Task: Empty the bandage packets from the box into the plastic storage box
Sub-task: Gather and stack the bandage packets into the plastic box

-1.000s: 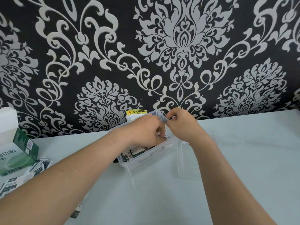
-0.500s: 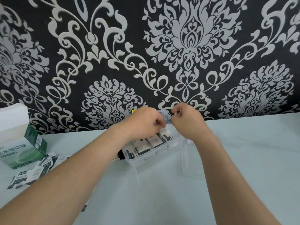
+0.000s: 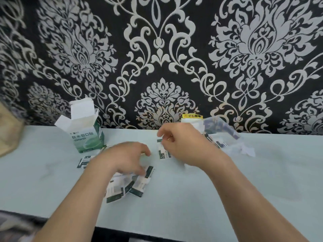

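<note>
The green and white bandage box (image 3: 87, 135) stands upright with its top flaps up at the back left of the table. Several bandage packets (image 3: 127, 187) lie loose on the table in front of it. My left hand (image 3: 125, 158) reaches down over them, fingertips touching the top of the pile. My right hand (image 3: 185, 145) hovers with loosely curled fingers just above another packet (image 3: 163, 151); contact is unclear. The clear plastic storage box (image 3: 220, 135) sits blurred behind my right hand, with packets inside.
The pale table (image 3: 262, 180) runs along a black and white patterned wall. A yellow-labelled white item (image 3: 191, 117) stands against the wall behind the storage box. A tan object (image 3: 8, 133) sits at the far left. The table's front edge is close below my forearms.
Both hands have left the storage box and moved left to the loose packets on the table. The view has swung left, bringing the bandage box further into view.
</note>
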Tool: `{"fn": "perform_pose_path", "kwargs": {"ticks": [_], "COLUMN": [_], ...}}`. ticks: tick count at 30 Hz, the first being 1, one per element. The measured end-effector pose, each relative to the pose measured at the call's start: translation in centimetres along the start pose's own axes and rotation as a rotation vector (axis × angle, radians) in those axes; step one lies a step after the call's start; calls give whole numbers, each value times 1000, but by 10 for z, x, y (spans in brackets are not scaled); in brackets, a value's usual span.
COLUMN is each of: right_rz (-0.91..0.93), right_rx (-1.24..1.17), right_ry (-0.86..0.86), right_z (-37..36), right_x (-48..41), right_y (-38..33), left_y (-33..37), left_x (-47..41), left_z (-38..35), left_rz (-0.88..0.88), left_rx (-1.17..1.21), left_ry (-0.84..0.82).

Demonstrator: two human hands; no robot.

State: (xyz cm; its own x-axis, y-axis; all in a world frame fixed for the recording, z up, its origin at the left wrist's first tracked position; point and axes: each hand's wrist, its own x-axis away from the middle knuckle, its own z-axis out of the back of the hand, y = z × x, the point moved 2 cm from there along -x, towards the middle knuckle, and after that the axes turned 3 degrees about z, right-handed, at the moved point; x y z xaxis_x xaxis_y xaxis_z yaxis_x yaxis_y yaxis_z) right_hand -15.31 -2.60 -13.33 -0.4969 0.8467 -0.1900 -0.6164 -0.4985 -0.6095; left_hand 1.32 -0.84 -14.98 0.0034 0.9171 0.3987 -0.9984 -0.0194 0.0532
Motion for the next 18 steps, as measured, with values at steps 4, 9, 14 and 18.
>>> {"fn": "perform_pose_path", "kwargs": {"ticks": [4, 9, 14, 18], "right_rz": [42, -14, -51, -32], "right_rx": [105, 287, 324, 326], "right_ry": [-205, -341, -255, -192], "right_z": [-47, -96, -114, -117], "right_x": [-5, -15, -23, -26], "right_y": [-17, -12, -13, -13], "left_y": [-27, -82, -106, -103], "left_x": [4, 5, -15, -19], "left_z": [-31, -40, -58, -54], "left_rz": [61, 196, 351, 368], "left_rx": [33, 252, 329, 295], "left_ry": [18, 167, 248, 352]}}
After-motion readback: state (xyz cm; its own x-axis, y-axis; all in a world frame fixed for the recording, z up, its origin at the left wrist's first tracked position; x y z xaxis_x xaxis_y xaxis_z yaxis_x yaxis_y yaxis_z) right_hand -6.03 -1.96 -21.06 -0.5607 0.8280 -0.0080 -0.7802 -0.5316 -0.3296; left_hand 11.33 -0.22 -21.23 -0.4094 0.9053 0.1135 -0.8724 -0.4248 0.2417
